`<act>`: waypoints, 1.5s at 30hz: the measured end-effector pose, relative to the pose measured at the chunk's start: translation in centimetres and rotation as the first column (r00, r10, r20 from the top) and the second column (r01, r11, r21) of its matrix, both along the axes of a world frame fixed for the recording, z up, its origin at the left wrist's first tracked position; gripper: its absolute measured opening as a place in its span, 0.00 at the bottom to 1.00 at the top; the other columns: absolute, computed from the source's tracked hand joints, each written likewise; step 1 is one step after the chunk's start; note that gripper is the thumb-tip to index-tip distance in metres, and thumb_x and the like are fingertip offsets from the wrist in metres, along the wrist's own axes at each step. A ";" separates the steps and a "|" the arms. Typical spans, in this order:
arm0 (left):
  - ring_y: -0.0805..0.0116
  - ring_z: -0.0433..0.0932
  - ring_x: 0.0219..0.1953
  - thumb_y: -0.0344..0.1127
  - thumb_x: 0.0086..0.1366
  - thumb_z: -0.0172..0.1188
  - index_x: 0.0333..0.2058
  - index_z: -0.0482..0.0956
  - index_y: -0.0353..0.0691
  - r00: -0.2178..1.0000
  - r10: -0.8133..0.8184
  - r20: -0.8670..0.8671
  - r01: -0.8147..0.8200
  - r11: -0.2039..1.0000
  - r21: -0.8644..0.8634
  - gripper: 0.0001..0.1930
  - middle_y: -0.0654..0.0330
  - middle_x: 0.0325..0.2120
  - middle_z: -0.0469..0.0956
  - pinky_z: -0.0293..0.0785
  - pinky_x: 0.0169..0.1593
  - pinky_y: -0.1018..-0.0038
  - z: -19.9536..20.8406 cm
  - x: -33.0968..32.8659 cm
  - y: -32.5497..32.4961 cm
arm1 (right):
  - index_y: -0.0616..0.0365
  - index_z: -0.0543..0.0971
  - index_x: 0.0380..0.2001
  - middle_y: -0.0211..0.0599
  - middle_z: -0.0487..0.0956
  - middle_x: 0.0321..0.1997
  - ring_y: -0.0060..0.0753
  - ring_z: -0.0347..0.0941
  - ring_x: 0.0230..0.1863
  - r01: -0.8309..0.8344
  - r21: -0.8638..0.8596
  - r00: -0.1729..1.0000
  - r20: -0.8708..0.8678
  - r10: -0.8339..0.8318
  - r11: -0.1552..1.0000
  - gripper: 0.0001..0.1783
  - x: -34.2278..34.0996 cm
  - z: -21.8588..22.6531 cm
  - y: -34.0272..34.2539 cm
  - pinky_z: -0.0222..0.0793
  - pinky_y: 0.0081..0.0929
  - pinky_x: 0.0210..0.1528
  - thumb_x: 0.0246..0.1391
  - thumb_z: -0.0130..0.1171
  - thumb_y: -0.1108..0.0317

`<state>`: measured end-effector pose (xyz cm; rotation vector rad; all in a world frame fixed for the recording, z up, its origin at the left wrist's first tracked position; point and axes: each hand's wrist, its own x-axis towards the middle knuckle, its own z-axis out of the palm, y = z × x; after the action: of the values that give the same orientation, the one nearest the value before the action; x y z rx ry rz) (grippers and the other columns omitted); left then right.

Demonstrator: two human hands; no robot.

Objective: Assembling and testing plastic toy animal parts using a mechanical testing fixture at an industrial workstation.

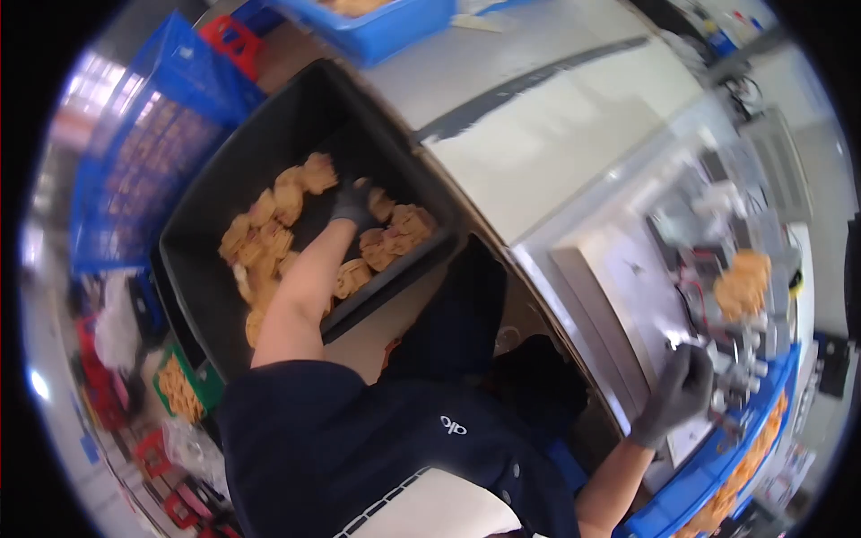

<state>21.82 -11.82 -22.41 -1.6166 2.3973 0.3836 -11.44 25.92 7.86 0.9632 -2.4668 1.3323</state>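
My left hand (356, 203), in a dark grey glove, reaches down into a large black bin (202, 291). Beside its fingers lies a tan, ruffled bundle (381, 206); the fingertips are too blurred to show a grip. More tan bundles (269, 238) line the bin's left side, and others (399, 238) are heaped at its right wall. Off to the right, my right hand (677, 390) wears a grey glove, its fingers curled together next to the metal parts of a bench machine (740, 372). Whatever those fingers may hold is hidden.
A tan bundle (743, 285) sits on the machine. Along the right bench edge stands a long blue tray (641, 524) of tan pieces. Blue crates (170, 81) are stacked left of the bin; a green basket (208, 381) is lower left. A white table (556, 134) lies ahead, with a blue tub (381, 40).
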 end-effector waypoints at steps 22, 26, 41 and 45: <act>0.54 0.75 0.44 0.44 0.64 0.51 0.52 0.63 0.34 -0.255 0.675 -0.692 0.564 0.685 0.461 0.24 0.46 0.47 0.70 0.80 0.29 0.76 33.3 -11.6 14.9 | 0.59 0.79 0.30 0.35 0.77 0.25 0.25 0.72 0.26 -0.128 -0.212 0.987 0.072 0.146 0.969 0.08 -0.7 1.3 0.8 0.66 0.21 0.31 0.50 0.58 0.66; 0.69 0.79 0.30 0.46 0.64 0.51 0.53 0.61 0.33 -0.075 0.582 -0.810 0.514 0.718 0.469 0.26 0.51 0.36 0.75 0.72 0.20 0.85 34.3 -15.7 19.9 | 0.52 0.80 0.27 0.34 0.77 0.27 0.40 0.74 0.30 -0.128 0.061 0.968 -0.209 0.138 0.990 0.09 -0.4 0.8 0.6 0.69 0.32 0.32 0.44 0.60 0.60; 0.73 0.69 0.17 0.57 0.59 0.50 0.41 0.68 0.34 -0.121 0.767 -0.630 0.772 0.472 0.426 0.27 0.55 0.18 0.70 0.62 0.15 0.82 33.3 -24.9 24.5 | 0.52 0.77 0.29 0.33 0.75 0.26 0.38 0.73 0.29 -0.145 -0.042 0.976 -0.171 0.136 0.988 0.08 -0.2 0.2 0.8 0.69 0.34 0.29 0.43 0.59 0.64; 0.71 0.65 0.14 0.60 0.59 0.43 0.36 0.67 0.36 -0.050 0.693 -0.719 0.841 0.417 0.344 0.28 0.54 0.13 0.67 0.59 0.14 0.80 32.7 -24.8 24.2 | 0.52 0.77 0.28 0.34 0.75 0.26 0.38 0.74 0.30 -0.121 -0.037 0.978 -0.176 0.113 0.992 0.07 -0.2 0.1 0.7 0.70 0.34 0.29 0.42 0.58 0.64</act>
<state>-2.98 12.39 10.32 -0.0652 1.5407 3.2683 -11.66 26.63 8.00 1.1762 -2.2707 1.2758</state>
